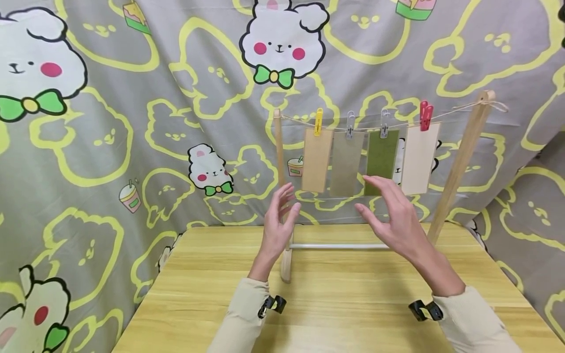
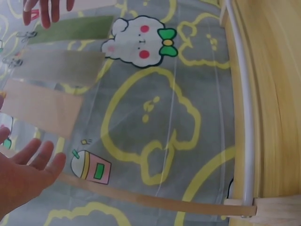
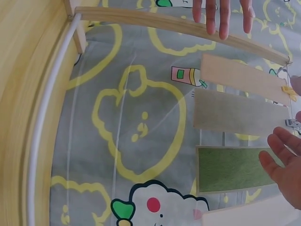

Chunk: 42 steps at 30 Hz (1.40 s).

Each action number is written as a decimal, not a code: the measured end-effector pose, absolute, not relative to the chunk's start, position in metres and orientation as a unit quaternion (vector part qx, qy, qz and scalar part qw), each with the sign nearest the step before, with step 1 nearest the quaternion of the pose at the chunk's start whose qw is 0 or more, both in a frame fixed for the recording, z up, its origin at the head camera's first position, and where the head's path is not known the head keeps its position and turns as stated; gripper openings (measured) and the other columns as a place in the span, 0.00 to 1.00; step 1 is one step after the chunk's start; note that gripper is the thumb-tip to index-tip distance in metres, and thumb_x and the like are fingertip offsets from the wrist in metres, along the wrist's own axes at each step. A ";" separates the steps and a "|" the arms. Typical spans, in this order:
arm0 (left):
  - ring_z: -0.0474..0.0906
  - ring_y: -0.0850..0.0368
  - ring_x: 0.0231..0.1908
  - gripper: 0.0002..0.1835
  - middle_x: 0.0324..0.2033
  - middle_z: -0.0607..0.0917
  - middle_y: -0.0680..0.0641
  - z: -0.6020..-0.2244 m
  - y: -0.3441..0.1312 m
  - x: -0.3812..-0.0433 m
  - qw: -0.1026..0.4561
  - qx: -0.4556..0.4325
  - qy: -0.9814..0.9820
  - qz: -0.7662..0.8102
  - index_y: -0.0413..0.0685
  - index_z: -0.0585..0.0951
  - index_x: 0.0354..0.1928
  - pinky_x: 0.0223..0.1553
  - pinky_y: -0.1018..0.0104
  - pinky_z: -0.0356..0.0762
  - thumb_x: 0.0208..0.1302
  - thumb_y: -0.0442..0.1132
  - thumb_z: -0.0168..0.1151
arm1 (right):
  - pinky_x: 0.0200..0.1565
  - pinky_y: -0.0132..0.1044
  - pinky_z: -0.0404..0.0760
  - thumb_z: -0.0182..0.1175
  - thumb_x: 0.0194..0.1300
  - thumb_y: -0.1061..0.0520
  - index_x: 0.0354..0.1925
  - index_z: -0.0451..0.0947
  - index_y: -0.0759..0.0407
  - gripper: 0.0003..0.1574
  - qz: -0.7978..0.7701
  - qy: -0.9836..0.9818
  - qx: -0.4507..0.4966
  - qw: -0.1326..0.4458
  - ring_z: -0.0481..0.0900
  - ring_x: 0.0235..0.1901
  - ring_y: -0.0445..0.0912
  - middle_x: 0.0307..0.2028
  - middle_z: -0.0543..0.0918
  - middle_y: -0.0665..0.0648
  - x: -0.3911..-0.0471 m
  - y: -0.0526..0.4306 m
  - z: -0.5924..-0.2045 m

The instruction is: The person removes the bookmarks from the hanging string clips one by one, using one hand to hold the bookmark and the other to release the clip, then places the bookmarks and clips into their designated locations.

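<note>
Four rectangular cards hang in a row from a string on a wooden stand: a tan card (image 1: 317, 162), a grey card (image 1: 346, 166), a green card (image 1: 382, 157) and a cream card (image 1: 420, 159). A yellow clothespin (image 1: 318, 122), two clear clothespins and a red clothespin (image 1: 425, 116) pin them to the string. My left hand (image 1: 280, 215) is raised near the left post, fingers relaxed and holding nothing. My right hand (image 1: 393, 215) hovers in front of the green card, thumb and fingers apart, with nothing in it.
The stand's right post (image 1: 461, 166) leans outward, and a white crossbar (image 1: 340, 246) joins the posts low down. Beneath is a wood-grain table (image 1: 212, 294). A grey patterned curtain (image 1: 154, 113) hangs behind.
</note>
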<state>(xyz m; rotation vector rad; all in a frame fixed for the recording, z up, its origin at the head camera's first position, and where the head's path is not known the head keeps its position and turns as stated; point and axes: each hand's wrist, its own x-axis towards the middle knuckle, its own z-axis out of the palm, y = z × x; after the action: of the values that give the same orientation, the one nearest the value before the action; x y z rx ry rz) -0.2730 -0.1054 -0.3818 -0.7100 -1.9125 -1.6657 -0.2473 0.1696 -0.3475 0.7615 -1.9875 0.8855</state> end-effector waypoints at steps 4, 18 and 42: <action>0.74 0.36 0.62 0.28 0.66 0.75 0.37 -0.373 -0.098 -0.269 0.252 -0.259 -0.700 -0.617 0.40 0.68 0.72 0.61 0.38 0.74 0.72 0.29 0.61 | 0.66 0.39 0.70 0.76 0.54 0.62 0.67 0.74 0.60 0.43 0.356 -0.779 0.307 0.416 0.76 0.61 0.58 0.61 0.79 0.61 -0.250 0.167 -0.343; 0.66 0.44 0.71 0.30 0.71 0.71 0.42 -0.376 -0.087 -0.280 0.238 -0.246 -0.708 -0.618 0.45 0.67 0.74 0.69 0.43 0.65 0.74 0.38 0.62 | 0.64 0.42 0.74 0.75 0.55 0.63 0.65 0.77 0.59 0.39 0.349 -0.773 0.314 0.427 0.76 0.60 0.57 0.60 0.79 0.61 -0.255 0.162 -0.326; 0.63 0.42 0.72 0.31 0.71 0.70 0.38 -0.378 -0.080 -0.301 0.178 -0.250 -0.660 -0.685 0.47 0.66 0.75 0.72 0.39 0.59 0.73 0.32 0.61 | 0.65 0.52 0.73 0.76 0.54 0.64 0.63 0.78 0.61 0.38 0.337 -0.753 0.342 0.449 0.75 0.62 0.58 0.61 0.79 0.62 -0.267 0.150 -0.295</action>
<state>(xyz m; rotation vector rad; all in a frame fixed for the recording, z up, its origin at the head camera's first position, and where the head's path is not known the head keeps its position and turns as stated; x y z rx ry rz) -0.3011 -0.0799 -0.3778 -0.7070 -1.8675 -1.9384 -0.2674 0.1496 -0.2945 0.8452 -1.8634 0.8342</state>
